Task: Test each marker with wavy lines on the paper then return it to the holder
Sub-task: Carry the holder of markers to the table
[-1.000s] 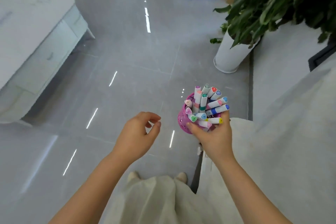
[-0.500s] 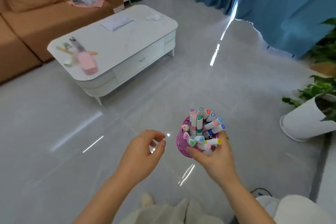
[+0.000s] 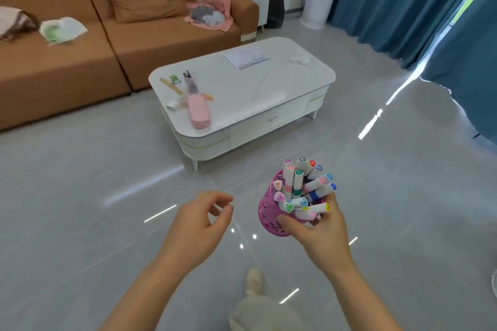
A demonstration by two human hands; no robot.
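While your right hand [image 3: 320, 234] grips the pink holder [image 3: 269, 212], full of markers [image 3: 304, 185], above the floor [image 3: 80, 196], your left hand [image 3: 199, 226] hangs loosely curled and empty. Testing seems not yet begun (the paper [image 3: 246, 58] lies on the bench [image 3: 242, 88] ahead): carry the holder there, then pull one out.

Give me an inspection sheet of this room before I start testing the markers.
Surface: white coffee table, ahead across the floor.
Job's things: pink holder full of capped markers, held in the air; paper lies on the table.
Clutter: pink pencil case and small stationery at the table's left end; crumpled tissue near the paper.
Grippers: right hand grips the holder; left hand loosely curled, empty.
Cables: nothing seen.
Surroundings: brown sofa, blue curtains, glossy grey floor.
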